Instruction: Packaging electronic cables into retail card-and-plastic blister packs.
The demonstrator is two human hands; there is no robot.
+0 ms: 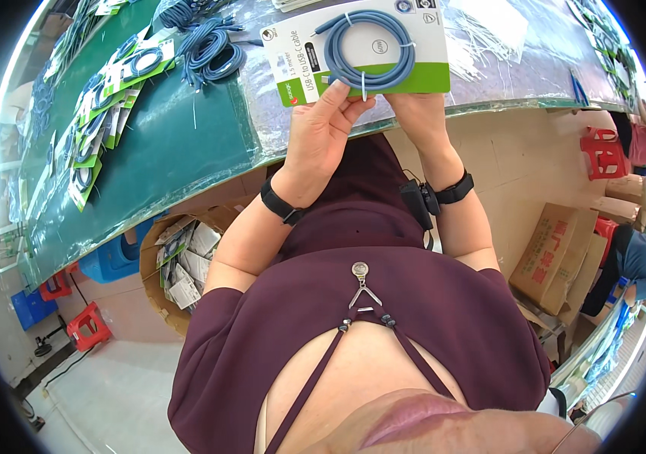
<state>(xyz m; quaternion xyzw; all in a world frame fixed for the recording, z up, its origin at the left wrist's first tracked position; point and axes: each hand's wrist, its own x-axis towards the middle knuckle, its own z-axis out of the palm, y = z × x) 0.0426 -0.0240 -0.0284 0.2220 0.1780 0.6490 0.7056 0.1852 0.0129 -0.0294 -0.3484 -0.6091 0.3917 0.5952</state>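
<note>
A white and green backing card [433, 59] is held up over the near edge of the table, its printed side toward me. A blue cable [406, 64], coiled into a ring, is fastened to it with white cable ties [364, 87]. At the card's lower edge my left hand [323, 129] is closed, thumb and fingers pinching beside the lower tie and the cable's end. My right hand [419, 117] grips the card from below and behind; its fingers are hidden by the card.
Bundles of blue cables [213, 51] lie at the back left, beside a pile of carded cables [115, 94] on the green mat [179, 151]. White ties [474, 38] are strewn at right. Below stand a carton of cards [158, 291], red stools [603, 153] and a cardboard box [546, 253].
</note>
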